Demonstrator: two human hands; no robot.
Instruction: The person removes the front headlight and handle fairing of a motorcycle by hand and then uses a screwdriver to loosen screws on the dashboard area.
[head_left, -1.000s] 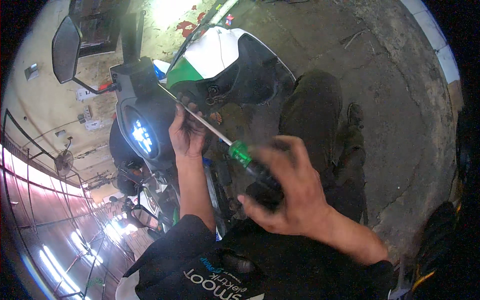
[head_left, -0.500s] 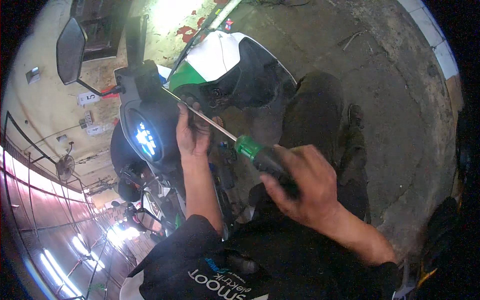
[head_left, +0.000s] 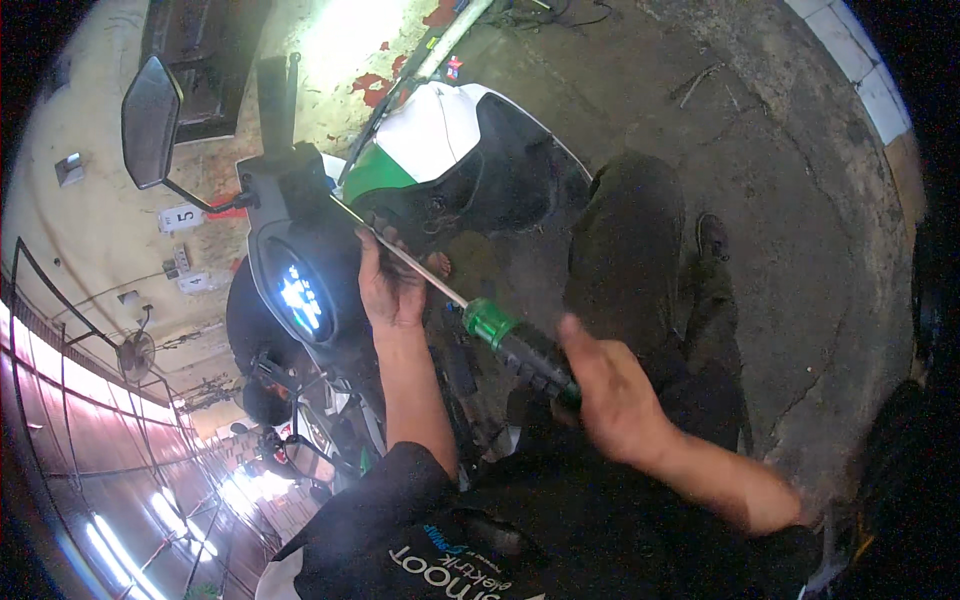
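A long screwdriver [head_left: 512, 347] with a green and black handle slants up to the left. The tip of its thin metal shaft meets the dark front cover of a scooter [head_left: 285, 200], beside the handlebar area. My left hand [head_left: 393, 285] steadies the shaft near its tip, thumb and fingers closed about it. At the butt of the handle is my right hand [head_left: 618, 395], its palm against the end and the thumb raised; the other fingers are mostly hidden. A lit display [head_left: 302, 298] glows on the scooter's dash, close to my left hand.
A mirror [head_left: 150, 122] juts out from the scooter at upper left. White and green body panels [head_left: 430, 130] curve beyond my left hand. Another person [head_left: 262, 325] in dark clothes is bent down at left, near more scooters. Concrete floor [head_left: 760, 230] spreads to the right.
My right hand has shifted slightly down and right on the handle, its thumb now lifted off and more of the grip showing. My left hand keeps its place on the shaft.
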